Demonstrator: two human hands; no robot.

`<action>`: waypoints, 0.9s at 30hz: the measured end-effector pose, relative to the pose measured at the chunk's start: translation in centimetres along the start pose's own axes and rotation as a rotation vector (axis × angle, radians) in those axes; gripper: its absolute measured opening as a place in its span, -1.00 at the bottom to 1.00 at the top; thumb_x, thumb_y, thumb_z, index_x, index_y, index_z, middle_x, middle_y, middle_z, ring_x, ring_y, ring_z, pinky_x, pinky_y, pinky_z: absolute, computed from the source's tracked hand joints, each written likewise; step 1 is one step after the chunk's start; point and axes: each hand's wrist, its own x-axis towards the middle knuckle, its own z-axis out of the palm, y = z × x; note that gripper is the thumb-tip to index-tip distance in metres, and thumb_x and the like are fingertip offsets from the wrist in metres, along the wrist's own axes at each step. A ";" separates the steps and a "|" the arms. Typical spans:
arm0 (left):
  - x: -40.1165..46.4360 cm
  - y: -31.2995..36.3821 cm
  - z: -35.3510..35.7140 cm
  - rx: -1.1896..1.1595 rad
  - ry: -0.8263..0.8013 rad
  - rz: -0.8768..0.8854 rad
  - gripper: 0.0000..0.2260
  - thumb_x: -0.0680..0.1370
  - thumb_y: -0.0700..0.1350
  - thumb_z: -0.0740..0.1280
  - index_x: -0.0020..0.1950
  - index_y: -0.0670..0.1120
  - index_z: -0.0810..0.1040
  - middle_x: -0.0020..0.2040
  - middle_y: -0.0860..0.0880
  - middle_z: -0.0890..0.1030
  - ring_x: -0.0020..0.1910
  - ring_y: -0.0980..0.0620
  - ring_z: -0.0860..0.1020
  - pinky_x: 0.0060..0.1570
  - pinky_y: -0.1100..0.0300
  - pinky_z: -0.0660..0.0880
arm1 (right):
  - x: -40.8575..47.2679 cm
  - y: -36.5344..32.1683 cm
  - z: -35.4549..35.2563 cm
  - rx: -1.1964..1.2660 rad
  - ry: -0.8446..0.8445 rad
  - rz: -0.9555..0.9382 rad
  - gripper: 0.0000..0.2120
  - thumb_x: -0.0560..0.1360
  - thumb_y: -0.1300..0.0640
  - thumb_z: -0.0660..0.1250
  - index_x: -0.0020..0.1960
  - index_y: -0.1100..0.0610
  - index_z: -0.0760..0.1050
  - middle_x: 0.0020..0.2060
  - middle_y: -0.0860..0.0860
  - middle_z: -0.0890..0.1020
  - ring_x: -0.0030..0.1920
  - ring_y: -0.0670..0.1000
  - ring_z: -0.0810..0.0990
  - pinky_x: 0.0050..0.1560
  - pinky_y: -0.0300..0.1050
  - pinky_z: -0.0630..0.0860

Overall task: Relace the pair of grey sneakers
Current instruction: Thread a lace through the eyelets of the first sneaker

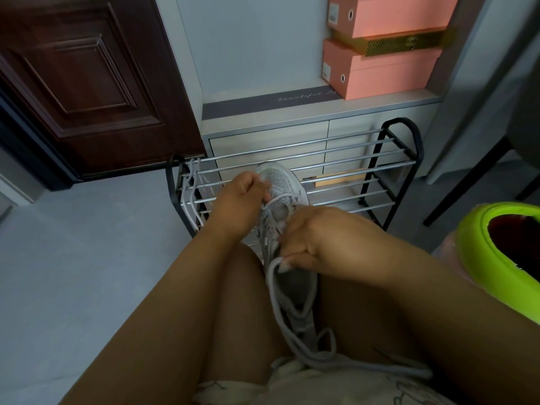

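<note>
Both hands are working on one grey sneaker (280,188) that's sitting between the person's two bare knees, toe pointing away toward the rack. Left hand (241,200) is curling its fingers around the lace (274,200) up near the toe end, pinching it where it's crossing the lower eyelets. Right hand (309,238) is gripping the side of the sneaker around the middle, fingers curled tight against the upper, and a loop of the same lace is coming out from under those fingers. Rest of that lace is trailing down the shoe in loose loops and piling onto the pale shorts (321,384). Only one sneaker is showing here, can't spot the second. A second, lighter lace (190,194) is hanging off the left end of the black shoe rack (388,171), which is standing right in front with its silver bars running across in three tiers. Behind it, a white cabinet (268,141), and two pink shoeboxes (388,71) are stacking up on its ledge with one gold box (403,43) wedged between them. One dark wooden door (87,83) is on the left, and something lime green (482,258) is poking in on the right.
</note>
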 end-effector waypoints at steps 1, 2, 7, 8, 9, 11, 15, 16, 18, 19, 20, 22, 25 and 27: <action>0.1 0.1 0.1 -0.014 -0.004 -0.013 -0.77 0.62 0.00 0.16 -0.12 -0.02 0.55 -0.32 0.09 0.59 -0.40 0.13 0.50 -0.36 0.15 0.49 | -0.6 -0.5 -0.2 0.063 0.038 -0.005 -0.72 0.57 -0.10 0.16 0.05 -0.03 0.61 0.02 -0.16 0.62 0.08 -0.20 0.48 -0.01 -0.53 0.24; 0.2 0.1 0.1 -0.016 -0.007 -0.021 -0.77 0.63 -0.01 0.16 -0.14 -0.01 0.54 -0.30 0.09 0.59 -0.40 0.11 0.50 -0.34 0.15 0.48 | -1.3 -1.1 -0.3 0.111 0.076 -0.016 -0.75 0.56 -0.10 0.20 0.01 -0.06 0.63 -0.03 -0.16 0.64 0.06 -0.21 0.46 -0.09 -0.58 0.22; 0.3 0.0 -0.2 0.000 -0.027 -0.015 -0.76 0.64 -0.02 0.14 -0.14 0.01 0.54 -0.34 0.12 0.62 -0.45 0.19 0.46 -0.43 0.30 0.43 | -2.7 -3.3 -0.8 0.428 -0.029 -0.106 -0.86 0.48 0.02 0.38 -0.15 0.04 0.67 -0.25 -0.12 0.66 -0.20 -0.24 0.56 -0.27 -0.56 0.26; 0.3 0.0 -0.3 0.015 -0.029 -0.001 -0.75 0.64 -0.02 0.14 -0.14 0.01 0.54 -0.35 0.13 0.62 -0.42 0.17 0.48 -0.42 0.32 0.43 | -2.9 -3.2 -0.9 0.496 -0.039 -0.109 -0.88 0.47 0.03 0.39 -0.15 0.04 0.67 -0.25 -0.13 0.66 -0.23 -0.27 0.58 -0.28 -0.56 0.26; 0.4 0.1 -0.3 0.038 -0.032 0.014 -0.75 0.64 -0.01 0.14 -0.14 0.01 0.55 -0.36 0.13 0.63 -0.37 0.14 0.49 -0.38 0.32 0.43 | -3.0 -3.0 -1.1 0.530 -0.031 -0.103 -0.89 0.46 0.03 0.40 -0.15 0.03 0.67 -0.26 -0.14 0.67 -0.24 -0.30 0.58 -0.29 -0.57 0.26; 0.5 0.4 -0.4 0.074 -0.036 0.037 -0.74 0.64 -0.01 0.14 -0.14 -0.01 0.56 -0.35 0.11 0.62 -0.31 0.09 0.51 -0.25 0.23 0.44 | -2.8 -2.7 -1.3 0.563 -0.027 -0.081 -0.90 0.45 0.03 0.41 -0.15 0.03 0.68 -0.26 -0.17 0.67 -0.25 -0.34 0.57 -0.29 -0.58 0.26; 0.2 0.4 -0.5 0.094 -0.029 0.061 -0.75 0.64 -0.03 0.14 -0.12 -0.01 0.56 -0.33 0.10 0.63 -0.28 0.05 0.53 -0.20 0.19 0.45 | -3.1 -2.0 -1.1 0.571 -0.074 -0.017 -0.86 0.43 -0.07 0.39 -0.09 -0.04 0.66 -0.22 -0.17 0.69 -0.20 -0.26 0.63 -0.19 -0.37 0.47; 0.2 0.4 -0.5 0.109 -0.032 0.063 -0.75 0.64 -0.03 0.14 -0.11 -0.02 0.56 -0.32 0.11 0.63 -0.28 0.04 0.54 -0.21 0.19 0.45 | -3.3 -1.7 -1.0 0.507 -0.069 0.025 -0.83 0.40 -0.14 0.36 -0.06 -0.14 0.62 -0.21 -0.20 0.68 -0.19 -0.23 0.64 -0.16 -0.25 0.54; 0.3 0.4 -0.6 0.161 -0.030 0.062 -0.76 0.63 -0.03 0.16 -0.10 -0.04 0.57 -0.30 0.11 0.64 -0.29 0.09 0.54 -0.24 0.20 0.42 | -3.5 -1.3 -0.9 0.397 -0.049 0.084 -0.78 0.36 -0.25 0.29 -0.02 -0.28 0.54 -0.19 -0.28 0.65 -0.18 -0.24 0.63 -0.10 -0.13 0.58; 0.4 0.4 -0.6 0.188 -0.029 0.061 -0.78 0.62 -0.01 0.19 -0.08 -0.06 0.57 -0.28 0.10 0.64 -0.29 0.12 0.54 -0.23 0.21 0.40 | -3.3 -1.2 -0.7 0.403 -0.037 0.087 -0.77 0.35 -0.29 0.28 -0.02 -0.32 0.54 -0.19 -0.33 0.64 -0.15 -0.29 0.62 -0.07 -0.13 0.56; 0.4 0.4 -0.7 0.205 -0.036 0.063 -0.81 0.60 0.00 0.23 -0.08 -0.06 0.57 -0.26 0.09 0.65 -0.28 0.14 0.54 -0.22 0.21 0.39 | -3.1 -1.1 -0.4 0.441 -0.025 0.090 -0.79 0.36 -0.30 0.30 -0.03 -0.32 0.56 -0.18 -0.36 0.64 -0.13 -0.34 0.60 -0.05 -0.17 0.54; 0.1 0.4 -0.8 0.211 -0.066 0.088 -0.87 0.53 0.01 0.34 -0.10 -0.03 0.58 -0.25 0.07 0.65 -0.28 0.19 0.55 -0.24 0.28 0.43 | -2.6 -0.9 0.2 0.524 -0.007 0.100 -0.85 0.38 -0.15 0.40 -0.06 -0.19 0.64 -0.19 -0.31 0.66 -0.17 -0.35 0.59 -0.14 -0.40 0.46; -0.5 0.4 -1.1 0.279 -0.120 0.189 -0.92 0.45 -0.08 0.46 -0.20 -0.06 0.61 -0.29 0.10 0.62 -0.34 0.30 0.53 -0.33 0.52 0.37 | -2.2 -0.5 0.6 0.483 -0.038 0.087 -0.83 0.39 0.01 0.46 -0.02 -0.12 0.64 -0.09 -0.31 0.64 -0.14 -0.38 0.56 -0.17 -0.53 0.36; -0.6 0.4 -1.3 0.358 -0.129 0.239 -0.93 0.43 -0.11 0.47 -0.22 -0.03 0.61 -0.28 0.09 0.63 -0.32 0.28 0.54 -0.33 0.55 0.35 | -2.1 0.1 0.3 0.518 -0.062 0.107 -0.74 0.38 0.03 0.47 0.04 -0.18 0.60 0.01 -0.31 0.61 -0.02 -0.35 0.56 0.00 -0.43 0.43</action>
